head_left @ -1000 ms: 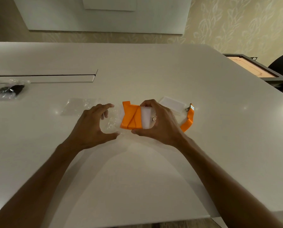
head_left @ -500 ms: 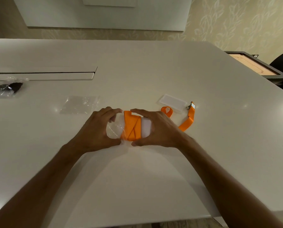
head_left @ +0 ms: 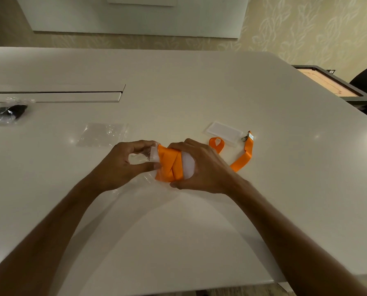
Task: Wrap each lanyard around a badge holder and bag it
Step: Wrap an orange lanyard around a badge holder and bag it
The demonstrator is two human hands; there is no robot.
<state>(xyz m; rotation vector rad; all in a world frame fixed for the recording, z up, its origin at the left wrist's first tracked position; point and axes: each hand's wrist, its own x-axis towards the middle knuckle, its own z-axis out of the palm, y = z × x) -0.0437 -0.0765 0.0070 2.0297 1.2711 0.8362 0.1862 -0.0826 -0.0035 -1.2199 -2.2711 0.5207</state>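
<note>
A white rectangular plastic badge holder wrapped in a flat orange fabric lanyard (head_left: 170, 165) is held just above the white desk (head_left: 199, 231), near its middle. The right hand (head_left: 201, 167) grips the wrapped badge holder from the right, fingers curled over the top edge and thumb under the bottom edge. The left hand (head_left: 125, 165), touching the bundle's left end, pinches the mouth of a small clear plastic bag (head_left: 139, 160) between curled fingers and thumb; the badge holder's left edge sits at that opening.

Just right of the wrapped badge holder, a second orange lanyard with a metal clip (head_left: 241, 155) lies loose on the desk, and a second white badge holder (head_left: 223, 131) lies flat beside its clip. Left and beyond the bundle lies an empty clear flat bag (head_left: 102, 134). Far to the left, a clear bag with dark contents (head_left: 6, 112) rests by a long slot in the desk (head_left: 54, 96).
</note>
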